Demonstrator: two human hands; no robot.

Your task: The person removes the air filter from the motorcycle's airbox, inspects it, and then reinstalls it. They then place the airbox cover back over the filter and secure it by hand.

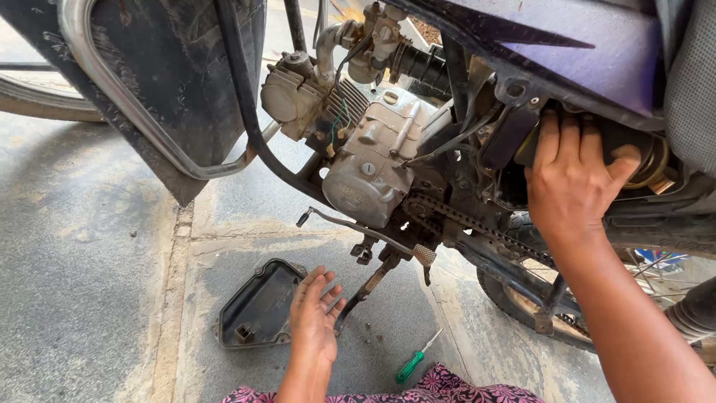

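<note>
There is 1 view, from a camera on the person's head. It looks steeply down and forward, close in on the side of a motorcycle's engine (369,160) and drive chain (477,222), near enough that the bodywork is cut off at the top edge. The concrete floor (89,298) fills the lower left, and both forearms enter from the bottom edge.

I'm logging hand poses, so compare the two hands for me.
The left hand hangs low over the concrete, fingers spread and empty, beside the black cover lying on the ground; the right hand is raised, pressed into the motorcycle's side.
The left hand grips nothing; the right hand's fingers curl around a dark part under the seat panel.
The left hand lies nearer the green screwdriver.
Both are bare.
</note>
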